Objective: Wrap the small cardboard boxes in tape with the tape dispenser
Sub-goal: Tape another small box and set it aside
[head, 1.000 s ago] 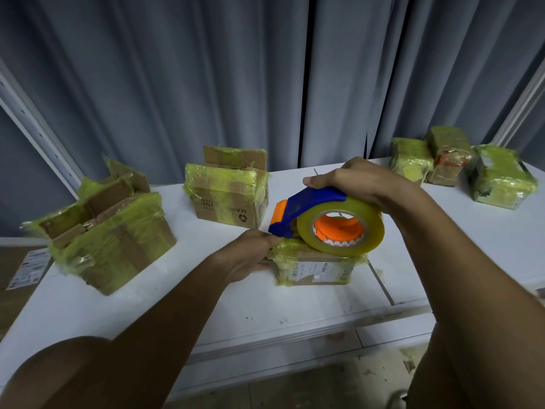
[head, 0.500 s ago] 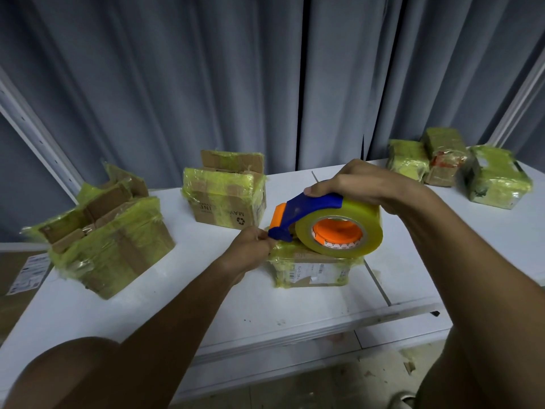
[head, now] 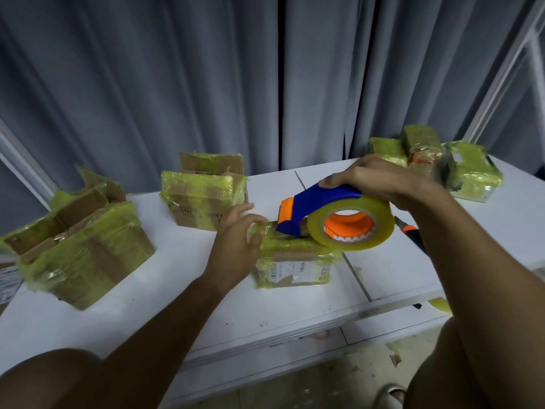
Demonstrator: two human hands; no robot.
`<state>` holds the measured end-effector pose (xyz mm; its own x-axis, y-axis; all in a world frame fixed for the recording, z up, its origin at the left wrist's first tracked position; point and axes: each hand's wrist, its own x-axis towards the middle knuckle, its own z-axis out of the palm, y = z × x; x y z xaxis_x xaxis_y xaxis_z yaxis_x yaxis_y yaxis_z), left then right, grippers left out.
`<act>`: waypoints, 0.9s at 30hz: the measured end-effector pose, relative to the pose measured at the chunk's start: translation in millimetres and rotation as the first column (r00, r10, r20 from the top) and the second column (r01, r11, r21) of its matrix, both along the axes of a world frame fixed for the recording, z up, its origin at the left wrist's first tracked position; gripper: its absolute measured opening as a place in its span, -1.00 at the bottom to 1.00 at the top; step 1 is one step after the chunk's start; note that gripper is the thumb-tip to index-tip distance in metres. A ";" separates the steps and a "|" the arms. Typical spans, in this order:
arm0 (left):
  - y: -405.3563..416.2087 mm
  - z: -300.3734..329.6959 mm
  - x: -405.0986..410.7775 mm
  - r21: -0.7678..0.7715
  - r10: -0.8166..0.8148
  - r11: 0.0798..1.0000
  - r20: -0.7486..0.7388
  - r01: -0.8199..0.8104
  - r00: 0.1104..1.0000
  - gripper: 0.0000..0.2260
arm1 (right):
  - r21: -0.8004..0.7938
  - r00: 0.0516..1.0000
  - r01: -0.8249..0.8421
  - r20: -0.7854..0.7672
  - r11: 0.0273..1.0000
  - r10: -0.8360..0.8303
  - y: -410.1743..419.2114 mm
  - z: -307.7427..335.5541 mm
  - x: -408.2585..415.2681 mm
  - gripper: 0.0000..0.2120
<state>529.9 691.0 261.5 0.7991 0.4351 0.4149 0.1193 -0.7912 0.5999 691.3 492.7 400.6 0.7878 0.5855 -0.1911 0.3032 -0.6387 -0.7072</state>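
Glossy plastic is seen on the tape dispenser, shiny wrinkled tape over the matt cardboard box, and smooth white laminate on the tabletop.

The left hand let go of its pinch and opened flat against the box's left end, while the tape dispenser slid a bit rightward.

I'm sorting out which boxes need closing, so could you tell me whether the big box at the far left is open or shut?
Open: the big box has its top flaps standing up.
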 end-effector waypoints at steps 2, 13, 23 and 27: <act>-2.9 -2.5 -0.7 0.181 -0.069 0.981 0.007 0.067 0.998 -0.77 | 0.010 1.000 0.002 0.000 1.000 -0.002 -0.8 -0.8 -0.6 -0.62; -5.6 -17.7 -13.9 0.351 -0.150 0.904 -0.272 0.243 0.951 -0.26 | 0.013 1.000 0.003 0.010 1.000 -0.003 -0.1 -1.1 0.9 -0.61; 9.0 -14.3 -17.9 0.341 -0.172 0.906 -0.242 0.250 0.955 -0.35 | 0.010 0.999 -0.023 0.025 1.000 0.023 -3.1 -3.0 -8.2 -0.62; 40.6 -7.0 -31.1 0.289 -0.137 0.933 -0.270 0.216 0.953 -0.36 | 0.005 1.000 0.014 0.020 1.000 -0.014 -28.7 3.6 2.3 -0.57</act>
<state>498.8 731.6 254.6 0.9436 0.1578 0.2912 0.0701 -0.9545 0.2899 693.6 464.0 404.2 0.7998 0.5750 -0.1723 0.3084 -0.6399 -0.7038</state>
